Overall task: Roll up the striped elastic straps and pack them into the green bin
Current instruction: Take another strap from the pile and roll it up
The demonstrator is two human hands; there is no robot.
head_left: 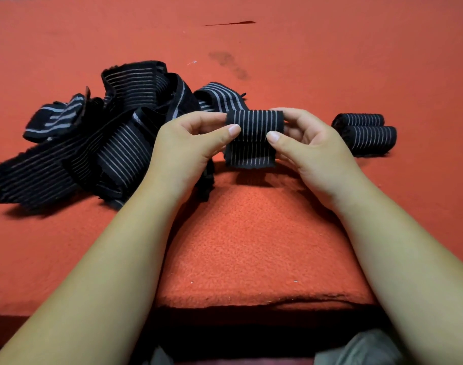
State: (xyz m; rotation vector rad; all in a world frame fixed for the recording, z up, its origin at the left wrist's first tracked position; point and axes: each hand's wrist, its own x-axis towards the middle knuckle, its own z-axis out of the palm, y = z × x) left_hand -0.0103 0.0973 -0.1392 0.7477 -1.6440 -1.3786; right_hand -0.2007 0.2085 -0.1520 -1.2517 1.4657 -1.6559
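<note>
**Both hands on one part-rolled strap, mid-bench**

Head view:
- My forearms come in from the bottom corners, bare, and converge toward the middle of the frame. Wrists are off the red felt-covered bench [251, 246].
- My left hand [188, 143] pinches the left end of the strap [254, 138]. The thumb is on the near face and the fingers are curled behind it.
- My right hand [312, 146] mirrors it on the right end, thumb in front and fingers wrapped round the back.
- The two thumb tips point at each other across the strap and are apart.
- The strap is black with thin pale stripes that run top to bottom as I hold it.
- Its top part is wound into a short roll between my fingers. A flat tail hangs below the roll, with a straight cut edge at the bottom.
- There is a shadow on the bench right under the tail. I cannot tell whether the edge touches the felt.
- The pile of loose straps [106, 143] lies on the bench to my left, tangled and overlapping, partly behind my left hand.
- The two rolled straps [367, 135] lie on their sides on the bench to my right, touching each other and apart from my right hand.
- A dark stain [229, 64] marks the felt further back.
</note>
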